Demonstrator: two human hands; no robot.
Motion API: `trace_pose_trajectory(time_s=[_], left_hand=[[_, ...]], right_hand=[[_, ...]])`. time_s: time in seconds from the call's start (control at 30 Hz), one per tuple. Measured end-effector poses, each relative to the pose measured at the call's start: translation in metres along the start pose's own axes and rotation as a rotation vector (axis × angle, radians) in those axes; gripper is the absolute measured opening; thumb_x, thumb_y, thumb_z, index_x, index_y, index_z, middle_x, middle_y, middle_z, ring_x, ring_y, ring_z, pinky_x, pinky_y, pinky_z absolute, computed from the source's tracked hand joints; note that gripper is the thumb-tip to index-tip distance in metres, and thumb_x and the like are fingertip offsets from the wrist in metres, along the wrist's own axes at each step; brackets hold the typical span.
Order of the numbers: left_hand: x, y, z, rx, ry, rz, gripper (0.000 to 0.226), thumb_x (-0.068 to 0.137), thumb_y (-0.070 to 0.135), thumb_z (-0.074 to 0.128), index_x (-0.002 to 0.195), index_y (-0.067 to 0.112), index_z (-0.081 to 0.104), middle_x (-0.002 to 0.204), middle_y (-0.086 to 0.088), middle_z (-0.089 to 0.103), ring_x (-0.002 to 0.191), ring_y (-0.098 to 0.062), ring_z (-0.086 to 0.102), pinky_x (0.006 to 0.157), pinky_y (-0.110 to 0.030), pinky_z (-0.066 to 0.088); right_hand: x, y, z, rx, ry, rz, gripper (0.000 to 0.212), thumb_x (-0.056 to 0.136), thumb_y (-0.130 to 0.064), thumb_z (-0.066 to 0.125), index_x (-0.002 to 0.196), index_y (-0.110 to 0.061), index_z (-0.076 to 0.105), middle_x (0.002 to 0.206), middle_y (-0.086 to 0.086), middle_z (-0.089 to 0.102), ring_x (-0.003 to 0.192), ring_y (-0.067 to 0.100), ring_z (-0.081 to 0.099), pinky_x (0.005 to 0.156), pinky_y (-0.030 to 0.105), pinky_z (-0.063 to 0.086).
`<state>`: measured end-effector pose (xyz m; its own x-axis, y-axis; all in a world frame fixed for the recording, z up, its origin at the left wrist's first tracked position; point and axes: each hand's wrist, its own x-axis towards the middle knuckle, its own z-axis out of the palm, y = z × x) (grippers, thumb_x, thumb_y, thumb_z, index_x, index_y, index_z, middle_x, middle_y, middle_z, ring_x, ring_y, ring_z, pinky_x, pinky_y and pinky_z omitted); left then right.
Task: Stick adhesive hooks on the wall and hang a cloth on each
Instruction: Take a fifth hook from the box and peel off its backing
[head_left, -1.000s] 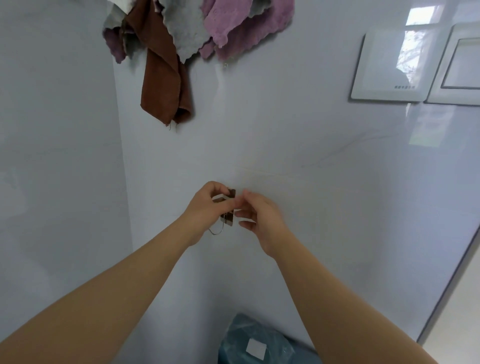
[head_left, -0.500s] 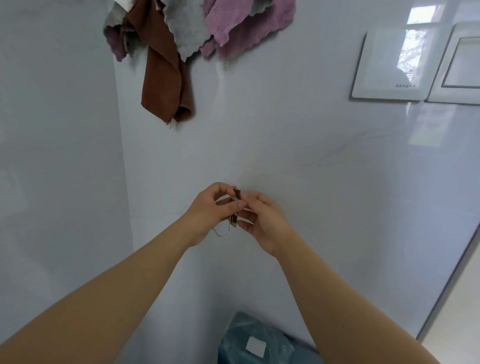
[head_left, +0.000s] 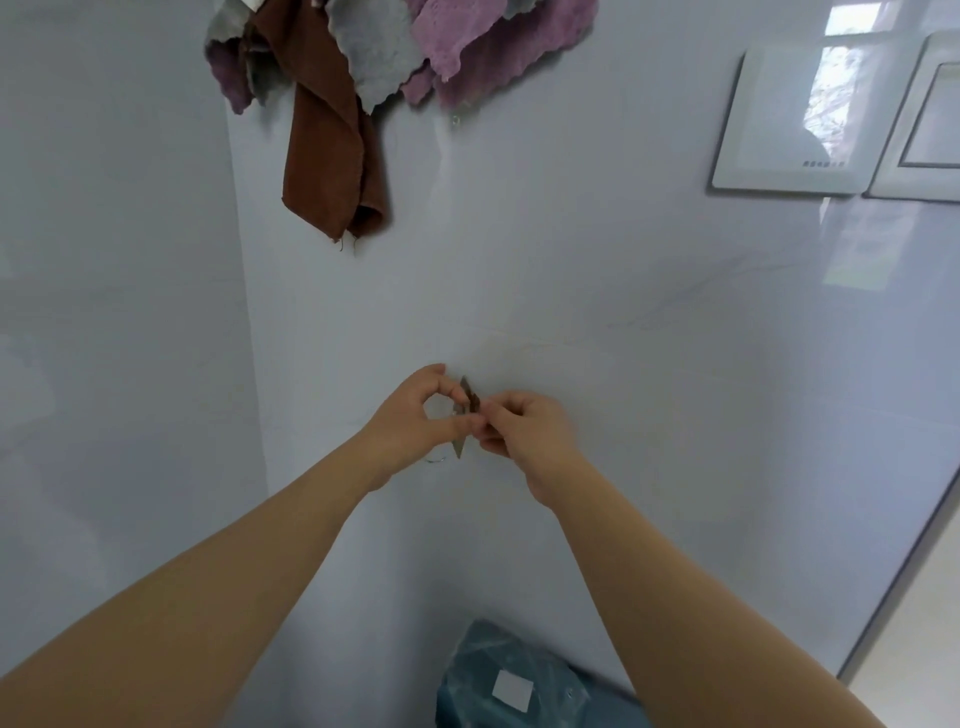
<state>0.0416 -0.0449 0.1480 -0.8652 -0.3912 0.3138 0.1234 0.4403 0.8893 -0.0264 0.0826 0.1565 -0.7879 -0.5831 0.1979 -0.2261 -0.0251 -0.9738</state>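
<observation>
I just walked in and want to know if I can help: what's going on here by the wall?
A person holds a small adhesive hook in front of the wall. The left hand pinches it and the right hand pinches its edge, probably peeling the backing. It is not yet stuck on. Higher up, a brown cloth, a grey cloth and a purple cloth hang bunched together. A teal bag sits below.

A corner of a home, by its look a bathroom or kitchen: glossy pale wall tiles (head_left: 623, 312) meet at an angle, household cloths (head_left: 332, 130) hang bunched overhead, white switch plates (head_left: 784, 119) mirror a window, and a teal plastic bag (head_left: 478, 675) sits low against the wall.
</observation>
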Motion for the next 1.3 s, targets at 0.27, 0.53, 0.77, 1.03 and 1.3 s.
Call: trace_pose_trajectory(time_s=[0.27, 0.53, 0.77, 1.03, 1.3], left_hand=[[0.000, 0.005, 0.012, -0.013, 0.031, -0.054, 0.023, 0.094, 0.026, 0.052, 0.072, 0.019, 0.056, 0.092, 0.003, 0.065, 0.096, -0.018, 0.060, 0.090, -0.036, 0.047], [-0.003, 0.006, 0.009, 0.117, 0.019, -0.085, 0.022, 0.096, 0.026, 0.045, 0.078, 0.017, 0.054, 0.108, -0.011, 0.064, 0.107, -0.030, 0.059, 0.097, -0.047, 0.046], [-0.002, 0.008, 0.012, 0.121, 0.031, -0.086, 0.021, 0.097, 0.017, 0.042, 0.077, 0.015, 0.049, 0.108, -0.011, 0.061, 0.105, -0.032, 0.060, 0.089, -0.042, 0.052], [-0.001, 0.012, 0.015, -0.191, -0.005, -0.211, 0.019, 0.099, 0.014, 0.039, 0.083, 0.009, 0.049, 0.101, -0.013, 0.063, 0.087, -0.017, 0.063, 0.071, -0.032, 0.056], [-0.002, 0.010, 0.015, 0.216, 0.010, -0.072, 0.025, 0.099, 0.017, 0.037, 0.078, 0.009, 0.049, 0.095, -0.017, 0.055, 0.087, -0.028, 0.055, 0.085, -0.049, 0.052]], right_hand=[[0.003, 0.006, 0.010, -0.225, 0.094, -0.075, 0.025, 0.092, -0.017, 0.054, 0.067, -0.021, 0.056, 0.074, -0.001, 0.060, 0.066, 0.012, 0.052, 0.065, 0.024, 0.045], [0.004, 0.007, 0.012, -0.358, 0.091, -0.115, 0.016, 0.093, -0.018, 0.052, 0.085, -0.010, 0.062, 0.066, -0.008, 0.052, 0.062, 0.006, 0.047, 0.058, 0.016, 0.038], [0.005, 0.008, 0.016, -0.373, 0.087, -0.082, 0.018, 0.094, -0.015, 0.048, 0.090, -0.004, 0.060, 0.075, 0.000, 0.053, 0.066, 0.012, 0.046, 0.056, 0.018, 0.037], [0.006, 0.006, 0.017, -0.264, 0.072, -0.016, 0.014, 0.095, -0.015, 0.045, 0.086, -0.007, 0.053, 0.073, -0.003, 0.050, 0.065, 0.009, 0.045, 0.058, 0.019, 0.038], [0.007, 0.001, 0.015, -0.569, 0.009, -0.050, 0.018, 0.094, -0.013, 0.042, 0.088, -0.005, 0.056, 0.089, 0.014, 0.059, 0.084, 0.029, 0.059, 0.080, 0.037, 0.050]])
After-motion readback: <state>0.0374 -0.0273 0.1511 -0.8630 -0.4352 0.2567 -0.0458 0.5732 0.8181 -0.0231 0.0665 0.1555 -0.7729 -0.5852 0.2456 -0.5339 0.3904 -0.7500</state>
